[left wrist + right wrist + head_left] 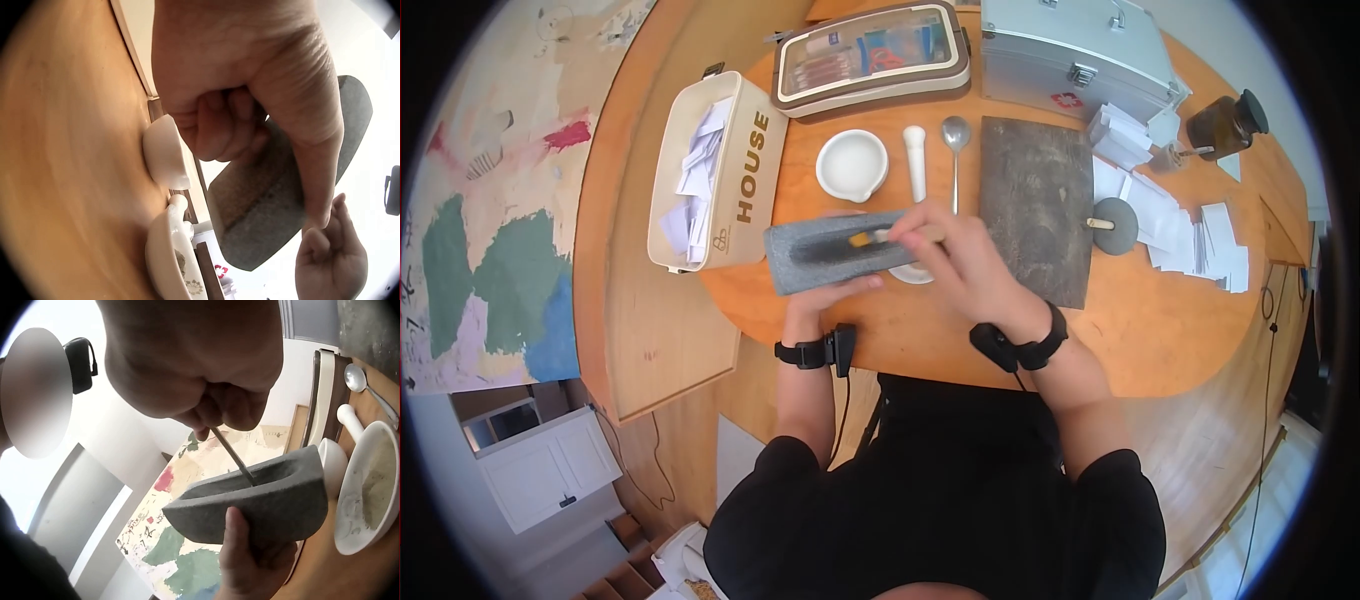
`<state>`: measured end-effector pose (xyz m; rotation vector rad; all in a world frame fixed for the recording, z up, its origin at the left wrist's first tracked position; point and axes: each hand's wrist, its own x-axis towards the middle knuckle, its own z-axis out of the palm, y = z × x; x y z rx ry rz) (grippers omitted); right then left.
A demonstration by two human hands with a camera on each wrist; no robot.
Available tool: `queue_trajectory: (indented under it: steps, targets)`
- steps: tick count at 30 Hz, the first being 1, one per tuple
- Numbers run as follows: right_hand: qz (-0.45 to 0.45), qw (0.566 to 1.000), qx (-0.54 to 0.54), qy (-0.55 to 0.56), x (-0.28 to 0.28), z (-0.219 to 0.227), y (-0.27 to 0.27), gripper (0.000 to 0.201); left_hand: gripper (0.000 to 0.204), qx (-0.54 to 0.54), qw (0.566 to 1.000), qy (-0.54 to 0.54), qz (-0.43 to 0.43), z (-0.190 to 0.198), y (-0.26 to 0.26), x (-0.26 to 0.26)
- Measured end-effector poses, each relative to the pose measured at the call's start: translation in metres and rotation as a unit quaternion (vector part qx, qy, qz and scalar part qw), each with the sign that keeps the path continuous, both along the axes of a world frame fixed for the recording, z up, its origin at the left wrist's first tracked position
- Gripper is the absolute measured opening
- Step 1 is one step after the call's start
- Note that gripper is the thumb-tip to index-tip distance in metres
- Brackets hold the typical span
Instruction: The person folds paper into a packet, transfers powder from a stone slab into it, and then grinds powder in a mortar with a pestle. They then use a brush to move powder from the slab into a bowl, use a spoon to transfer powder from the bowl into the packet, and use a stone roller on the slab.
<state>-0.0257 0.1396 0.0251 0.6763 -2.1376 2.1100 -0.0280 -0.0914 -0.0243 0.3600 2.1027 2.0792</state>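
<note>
Held up over the table, a long grey stone trough (800, 268) (256, 212) is gripped from beneath by my left hand (835, 295) (250, 569), thumb on one side and fingers curled on the other. A thin brush (864, 239) (232, 455) is pinched in my right hand (975, 270) (200, 359), its tip inside the trough's hollow. Below the trough, mostly covered by it in the head view, sits a white dish (912, 274) (347, 519) with greyish powder in it, clearer in the right wrist view.
Behind the trough are a white mortar (850, 165), a pestle (915, 160) and a spoon (955, 140). A dark slab (1035, 200) lies right of them, with papers (1220, 245) beyond. The HOUSE bin (750, 190) stands left; a clear-lidded case (870, 60) and metal box (1070, 50) stand behind.
</note>
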Motion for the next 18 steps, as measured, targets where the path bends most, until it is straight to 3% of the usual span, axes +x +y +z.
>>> queue_trajectory:
  steps: [4,7,10,13,18]
  targets:
    - [0.016,0.997,0.015,-0.075,-0.004,-0.002,0.017,0.007,0.076,-0.013,1.000,0.011,0.002,-0.002,-0.004,0.001]
    - [0.041,0.998,0.000,-0.039,0.000,0.008,0.007,0.007,0.076,-0.011,1.000,0.020,-0.003,-0.002,-0.002,0.000]
    - [0.021,0.995,0.030,-0.092,-0.002,0.005,0.011,0.010,0.076,-0.022,0.999,0.034,-0.010,0.002,-0.001,-0.001]
    - [0.012,0.995,-0.017,-0.095,-0.002,0.003,0.019,0.012,0.074,-0.050,0.997,0.062,-0.015,0.002,-0.004,-0.002]
    - [0.027,1.000,-0.009,-0.012,0.006,0.003,0.001,0.012,0.072,-0.018,1.000,0.023,-0.009,0.004,0.006,-0.002]
